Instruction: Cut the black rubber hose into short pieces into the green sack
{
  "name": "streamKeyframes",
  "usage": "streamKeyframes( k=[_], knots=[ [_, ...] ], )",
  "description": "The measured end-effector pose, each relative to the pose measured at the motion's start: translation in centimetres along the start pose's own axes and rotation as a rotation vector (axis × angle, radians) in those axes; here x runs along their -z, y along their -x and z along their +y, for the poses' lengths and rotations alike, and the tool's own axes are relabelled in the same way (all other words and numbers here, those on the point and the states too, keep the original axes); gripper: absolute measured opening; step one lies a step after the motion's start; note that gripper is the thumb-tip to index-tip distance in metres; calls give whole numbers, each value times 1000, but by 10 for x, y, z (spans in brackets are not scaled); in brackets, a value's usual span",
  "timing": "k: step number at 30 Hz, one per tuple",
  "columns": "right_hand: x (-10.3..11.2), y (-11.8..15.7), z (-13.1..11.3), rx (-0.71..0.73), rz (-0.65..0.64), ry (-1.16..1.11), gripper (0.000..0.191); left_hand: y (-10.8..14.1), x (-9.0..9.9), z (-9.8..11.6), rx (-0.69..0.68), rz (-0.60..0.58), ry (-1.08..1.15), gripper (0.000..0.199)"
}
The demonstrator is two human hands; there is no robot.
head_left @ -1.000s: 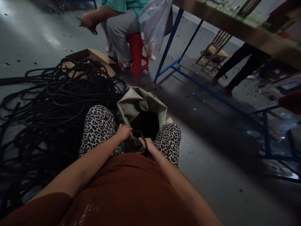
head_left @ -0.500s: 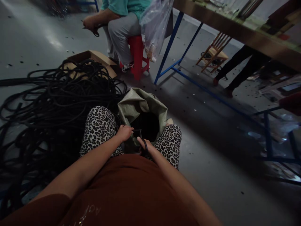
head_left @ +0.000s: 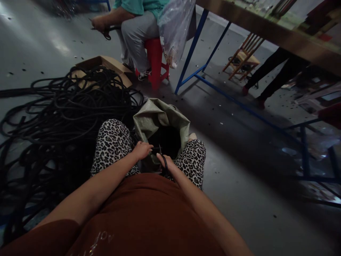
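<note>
My left hand (head_left: 142, 150) is closed on the end of a short black cord-like piece (head_left: 156, 148), held over the mouth of a grey-green sack (head_left: 183, 122) between my knees. My right hand (head_left: 168, 160) is wrapped round black-handled scissors (head_left: 165, 163), their blades pointing up beside the cord's tip. Whether the blades touch the cord I cannot tell. The sack's inside is dark, so its contents are hidden. A large tangled heap of black cords (head_left: 66, 103) lies on the floor to my left.
An open cardboard box (head_left: 124, 73) stands behind the heap. Ahead, a co-worker in grey trousers sits on a red stool (head_left: 153, 64), scissors in hand, near a hanging clear plastic bag (head_left: 176, 28). A blue-legged table (head_left: 239, 23) and a wooden chair (head_left: 243, 58) are ahead right.
My hands have barely moved over the sack, and the scissors have shifted slightly. The co-worker's hand with scissors has moved a little up and left.
</note>
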State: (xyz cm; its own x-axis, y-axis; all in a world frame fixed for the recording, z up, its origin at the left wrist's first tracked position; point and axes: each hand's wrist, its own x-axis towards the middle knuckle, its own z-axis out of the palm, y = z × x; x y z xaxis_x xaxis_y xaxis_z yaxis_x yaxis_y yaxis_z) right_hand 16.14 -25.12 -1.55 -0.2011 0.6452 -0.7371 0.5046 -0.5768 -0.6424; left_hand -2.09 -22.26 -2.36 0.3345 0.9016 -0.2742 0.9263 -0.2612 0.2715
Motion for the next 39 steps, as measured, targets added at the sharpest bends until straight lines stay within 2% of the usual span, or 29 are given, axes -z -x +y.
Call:
streamKeyframes(
  k=[14, 24, 32, 36, 39],
  knots=[
    [-1, -9, 9, 10, 89, 36, 43, -2, 1, -3, -7, 3, -15, 28],
    [0, -13, 11, -19, 53, 155, 44, -2, -5, -5, -15, -15, -77, 27],
    [2, -5, 5, -37, 81, 142, 45, -3, -8, -10, 72, 16, -38, 28],
    [1, -1, 1, -69, 7, 59, 51, -3, -3, -8, 99, 37, -30, 29],
    [0, 3, 0, -35, -77, 22, 51, -2, -2, -7, 101, 56, -28, 30]
  ],
)
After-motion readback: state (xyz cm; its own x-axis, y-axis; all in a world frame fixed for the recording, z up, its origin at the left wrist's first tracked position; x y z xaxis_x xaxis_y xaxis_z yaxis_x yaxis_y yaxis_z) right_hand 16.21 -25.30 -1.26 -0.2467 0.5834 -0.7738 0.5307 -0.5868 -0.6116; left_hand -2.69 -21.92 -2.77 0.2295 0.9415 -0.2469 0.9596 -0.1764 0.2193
